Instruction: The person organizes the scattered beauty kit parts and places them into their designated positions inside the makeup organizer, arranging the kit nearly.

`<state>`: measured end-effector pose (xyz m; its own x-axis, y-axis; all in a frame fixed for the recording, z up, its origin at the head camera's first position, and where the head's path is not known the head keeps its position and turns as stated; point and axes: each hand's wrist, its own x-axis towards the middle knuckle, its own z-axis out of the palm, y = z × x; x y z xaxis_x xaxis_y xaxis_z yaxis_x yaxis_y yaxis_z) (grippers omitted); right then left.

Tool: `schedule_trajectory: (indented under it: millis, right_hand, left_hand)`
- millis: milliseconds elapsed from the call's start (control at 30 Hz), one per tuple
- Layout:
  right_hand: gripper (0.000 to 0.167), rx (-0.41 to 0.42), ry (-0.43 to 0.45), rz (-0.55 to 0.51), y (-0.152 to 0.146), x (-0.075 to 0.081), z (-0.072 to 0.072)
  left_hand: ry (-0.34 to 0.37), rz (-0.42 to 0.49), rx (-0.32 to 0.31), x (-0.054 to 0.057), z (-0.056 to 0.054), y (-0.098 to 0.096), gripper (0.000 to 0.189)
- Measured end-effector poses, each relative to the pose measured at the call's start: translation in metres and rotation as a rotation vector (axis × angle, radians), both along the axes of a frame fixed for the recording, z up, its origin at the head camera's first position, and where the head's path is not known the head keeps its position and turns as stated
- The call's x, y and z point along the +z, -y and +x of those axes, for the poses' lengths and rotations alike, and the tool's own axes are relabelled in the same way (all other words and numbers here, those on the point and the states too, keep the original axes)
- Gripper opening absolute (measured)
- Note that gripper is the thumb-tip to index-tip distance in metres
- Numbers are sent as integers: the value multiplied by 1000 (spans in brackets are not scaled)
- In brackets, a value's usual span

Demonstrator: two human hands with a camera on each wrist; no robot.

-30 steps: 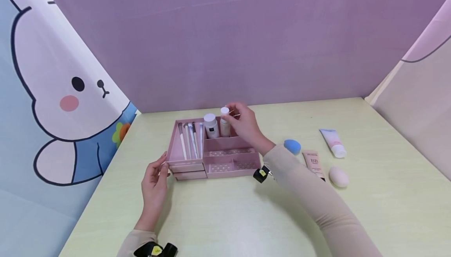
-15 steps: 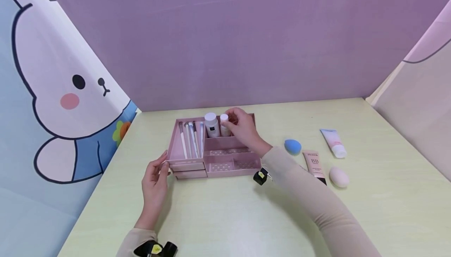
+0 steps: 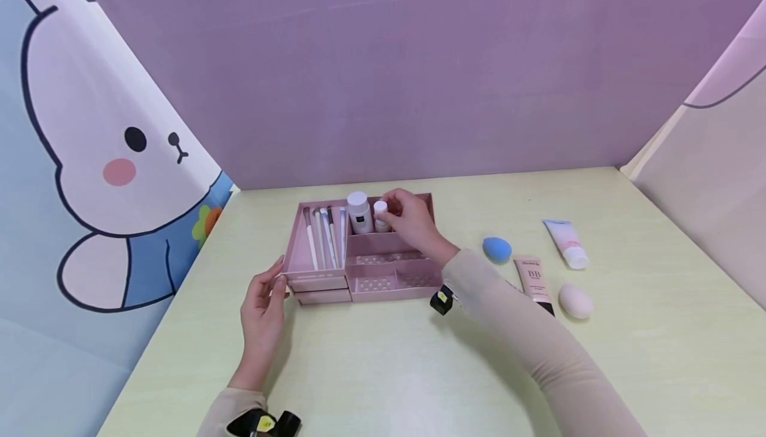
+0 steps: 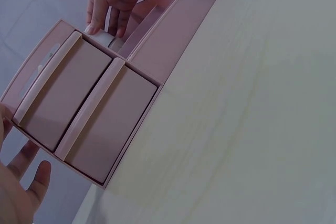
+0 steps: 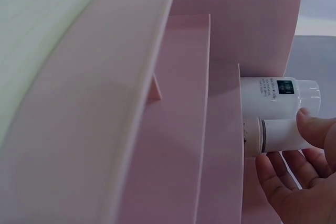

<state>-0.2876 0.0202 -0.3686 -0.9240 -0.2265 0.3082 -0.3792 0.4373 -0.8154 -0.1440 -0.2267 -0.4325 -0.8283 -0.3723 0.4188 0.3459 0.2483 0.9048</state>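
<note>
My right hand (image 3: 413,221) pinches a small white-capped bottle (image 3: 380,219) between thumb and fingers, at the back compartment of a pink makeup organizer (image 3: 320,285). In the right wrist view, the thumb lies along the white top of the small bottle (image 5: 283,136), with the fingers on its other side. A larger white bottle (image 3: 359,216) stands upright right beside it. My left hand (image 3: 263,307) touches the organizer's front left corner. In the left wrist view its fingers (image 4: 38,182) are spread loosely by the drawer end, some of them off the surface.
Several makeup brushes (image 3: 326,237) lie in the organizer's left tray. On the table to the right are a blue makeup sponge (image 3: 497,249), a BB cream tube (image 3: 532,279), a pale tube (image 3: 565,243) and a pale pink sponge (image 3: 576,300). A purple panel (image 3: 479,78) rises behind.
The small bottle and my right hand have gone down, so the bottle sits lower in the back compartment beside the larger bottle. My left hand has stayed at the corner.
</note>
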Motion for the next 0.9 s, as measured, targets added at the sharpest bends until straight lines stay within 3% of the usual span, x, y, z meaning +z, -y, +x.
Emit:
schedule_trajectory:
  millis: [233, 500, 900]
  right_hand:
    - [24, 1, 20, 38, -1, -3, -2]
    - [27, 28, 59, 77, -5, 0, -3]
    - [31, 39, 94, 67, -8, 0, -4]
  left_hand:
    - [-13, 2, -4, 0, 1, 0, 24]
    - [21, -9, 11, 2, 1, 0, 24]
    - [22, -3, 8, 2, 1, 0, 24]
